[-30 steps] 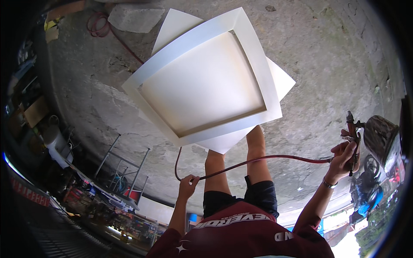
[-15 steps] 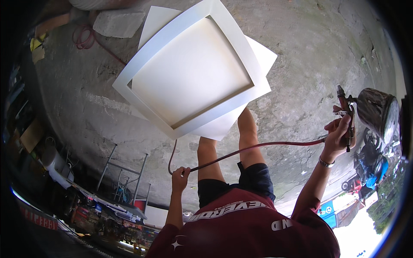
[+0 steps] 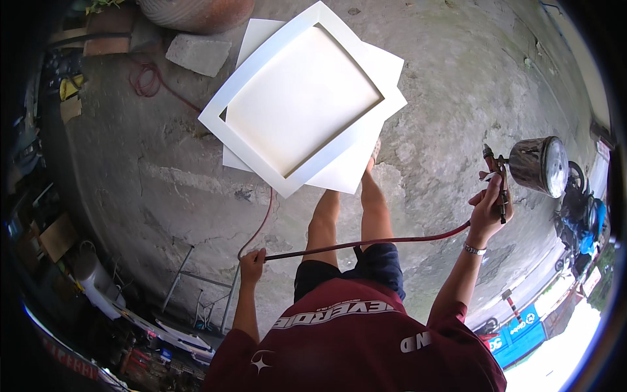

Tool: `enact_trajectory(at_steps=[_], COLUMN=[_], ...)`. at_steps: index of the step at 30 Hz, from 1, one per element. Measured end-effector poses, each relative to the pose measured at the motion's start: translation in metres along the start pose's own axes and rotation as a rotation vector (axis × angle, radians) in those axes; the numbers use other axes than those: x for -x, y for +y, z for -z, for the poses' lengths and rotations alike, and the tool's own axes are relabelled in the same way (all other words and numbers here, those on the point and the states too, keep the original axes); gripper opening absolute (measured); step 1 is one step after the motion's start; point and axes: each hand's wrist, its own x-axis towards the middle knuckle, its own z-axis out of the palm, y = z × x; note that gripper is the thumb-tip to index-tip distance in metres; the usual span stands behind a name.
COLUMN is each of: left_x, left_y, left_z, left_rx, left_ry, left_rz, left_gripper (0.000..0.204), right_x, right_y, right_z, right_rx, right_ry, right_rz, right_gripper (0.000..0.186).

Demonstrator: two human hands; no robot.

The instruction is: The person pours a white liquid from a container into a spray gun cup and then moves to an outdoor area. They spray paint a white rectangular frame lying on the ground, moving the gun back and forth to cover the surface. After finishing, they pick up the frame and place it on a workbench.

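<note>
Concrete flr (image 3: 444, 98) below grip; our R hand (image 3: 488, 208) clasps 1 spray gun (image 3: 493, 163), long axis/nozzle (image 3: 487, 150) fwd; L hand (image 3: 252, 264) pinches 1 hose (image 3: 392, 240).

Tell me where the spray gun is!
In the head view, the spray gun is on the right, held in the person's right hand, right of the white frame.

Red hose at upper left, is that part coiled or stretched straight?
Coiled: there the red hose lies in overlapping loops on the concrete floor, beside the pale slab.
</note>
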Motion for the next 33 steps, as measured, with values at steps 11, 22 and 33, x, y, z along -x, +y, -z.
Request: enact_trajectory(at_steps=[11,22,33], left_x=[0.009,0.055,0.066], left_y=[-0.016,-0.008,-0.037], left_z=[-0.033,-0.041,-0.013], left_rx=[0.028,0.046,0.001], left_ry=[0.030,0.091,0.094], left_rz=[-0.157,-0.303,-0.312], left_gripper=[0.053,0.045,0.045], right_x=[0.026,0.048,0.084], right_y=[0.031,0.035,0.025], right_z=[0.043,0.053,0.024], right_rx=[0.043,0.039,0.057], right_ry=[0.078,0.075,0.078], right_rz=[-0.003,0.122,0.133], right_gripper=[0.037,0.035,0.038])
